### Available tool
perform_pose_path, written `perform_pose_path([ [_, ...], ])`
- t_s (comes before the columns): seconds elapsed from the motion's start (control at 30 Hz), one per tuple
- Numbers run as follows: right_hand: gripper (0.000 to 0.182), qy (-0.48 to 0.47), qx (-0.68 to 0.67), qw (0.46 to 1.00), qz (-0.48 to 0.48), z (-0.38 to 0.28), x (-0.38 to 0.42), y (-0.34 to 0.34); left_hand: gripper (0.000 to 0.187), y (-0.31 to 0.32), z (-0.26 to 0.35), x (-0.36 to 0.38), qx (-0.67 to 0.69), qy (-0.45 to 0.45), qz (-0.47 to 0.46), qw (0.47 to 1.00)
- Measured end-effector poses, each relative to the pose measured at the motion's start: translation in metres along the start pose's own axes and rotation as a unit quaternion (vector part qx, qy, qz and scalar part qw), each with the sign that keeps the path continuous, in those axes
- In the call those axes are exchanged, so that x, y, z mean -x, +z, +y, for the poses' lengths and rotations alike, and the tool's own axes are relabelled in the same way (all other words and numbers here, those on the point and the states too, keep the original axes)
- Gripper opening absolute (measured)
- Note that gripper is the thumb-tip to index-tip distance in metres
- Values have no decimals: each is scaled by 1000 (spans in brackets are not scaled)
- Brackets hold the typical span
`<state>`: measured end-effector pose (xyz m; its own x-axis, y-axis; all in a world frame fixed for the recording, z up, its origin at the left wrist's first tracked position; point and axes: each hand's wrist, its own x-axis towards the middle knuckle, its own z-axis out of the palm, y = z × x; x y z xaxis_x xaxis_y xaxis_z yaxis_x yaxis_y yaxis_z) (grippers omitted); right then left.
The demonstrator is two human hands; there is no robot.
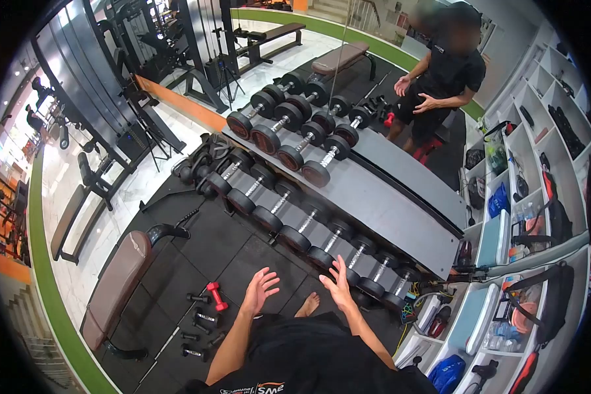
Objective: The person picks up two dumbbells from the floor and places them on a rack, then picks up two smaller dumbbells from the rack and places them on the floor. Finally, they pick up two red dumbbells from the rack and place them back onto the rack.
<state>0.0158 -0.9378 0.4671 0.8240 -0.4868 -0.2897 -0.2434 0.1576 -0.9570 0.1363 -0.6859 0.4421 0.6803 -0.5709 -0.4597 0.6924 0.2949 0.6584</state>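
My left hand [261, 289] is held up in front of my body, fingers spread, holding nothing. To its right, my right hand [337, 284] is raised too, its fingers apart and the palm bare. Beyond both hands stands a rack whose lower row carries several black dumbbells [306, 223] with silver handles. More dumbbells [286, 121] sit at the left of the grey upper shelf [387, 203]. Neither hand touches the rack. A red dumbbell [217, 296] lies on the dark floor left of my left hand, beside several small black dumbbells [205, 319].
A brown padded bench [117, 282] stands at the left. White shelving [469, 348] with bags and bottles lines the right. A mirror behind the rack reflects a person [450, 75]. Gym machines [102, 72] and a tripod [151, 134] are at the upper left.
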Motion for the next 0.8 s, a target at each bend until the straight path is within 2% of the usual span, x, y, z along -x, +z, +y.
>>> perform_pose_path([
  [0.13, 91, 84, -53, 995, -3, -12, -1, -33, 61, 37, 1, -9, -9, 10, -18, 1000],
  [0.23, 86, 105, -86, 991, 8, -14, -6, -47, 61, 53, 4, -13, -8, 12, -30, 999],
  [0.4, 91, 121, -140, 982, 45, -29, -18, -46, 61, 45, 12, -28, -15, -9, -40, 999],
  [0.57, 84, 98, -269, 956, 67, -26, -30, -25, 62, 24, 40, -49, -17, -20, -58, 998],
  [0.8, 82, 80, -288, 953, 43, -54, -59, 50, 64, 6, 116, -79, -26, -20, -113, 993],
])
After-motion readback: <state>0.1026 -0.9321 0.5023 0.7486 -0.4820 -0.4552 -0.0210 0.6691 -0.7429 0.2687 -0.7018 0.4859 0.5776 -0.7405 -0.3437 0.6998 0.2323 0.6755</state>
